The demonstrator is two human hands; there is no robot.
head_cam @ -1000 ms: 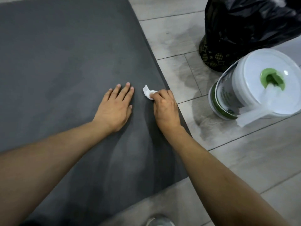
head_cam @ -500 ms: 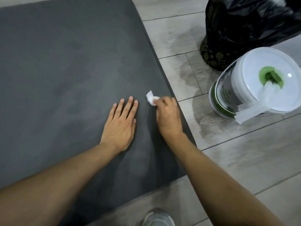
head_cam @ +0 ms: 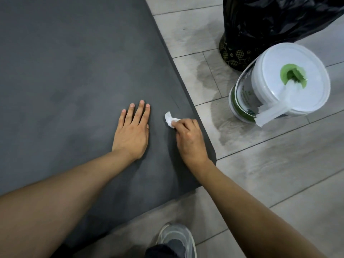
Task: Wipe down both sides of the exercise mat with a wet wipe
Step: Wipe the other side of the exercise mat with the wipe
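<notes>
Right hand pinches wipe near mat edge.

The exercise mat is dark grey, matte and faintly streaked. It lies flat on the floor, filling the view from 7 to 12 o'clock. The wet wipe, a small crumpled white wad, sits on the mat just inside its right edge, pinched at its 4 o'clock side by the right hand.

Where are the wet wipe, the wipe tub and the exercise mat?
wet wipe (head_cam: 169,119): head view, crumpled white end that shows.
wipe tub (head_cam: 271,62): head view, white lid.
exercise mat (head_cam: 74,71): head view, bare grey surface.
</notes>
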